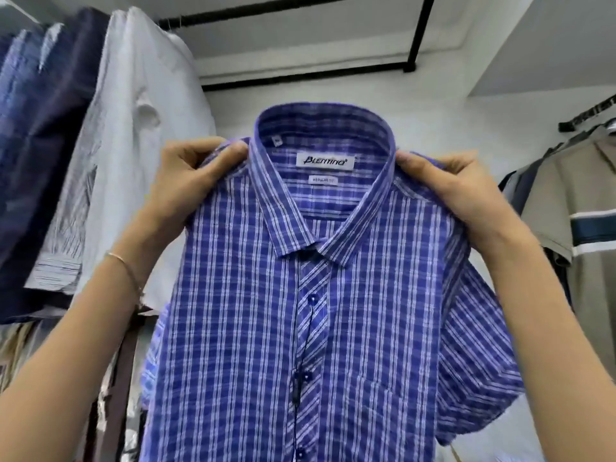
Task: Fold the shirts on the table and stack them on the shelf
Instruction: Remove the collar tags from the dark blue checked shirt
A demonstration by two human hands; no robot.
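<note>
The shirt (313, 328) hangs upright in the air, buttoned front facing near — left hand (186, 181) and right hand (456, 188) each pinch a shoulder beside the collar. Seemingly the step before folding; next, lay it flat — no surface visible.

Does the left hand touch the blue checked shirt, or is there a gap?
Touching. In the head view the left hand pinches the shoulder of the blue checked short-sleeved shirt beside the collar, cloth folded between thumb and fingers.
</note>
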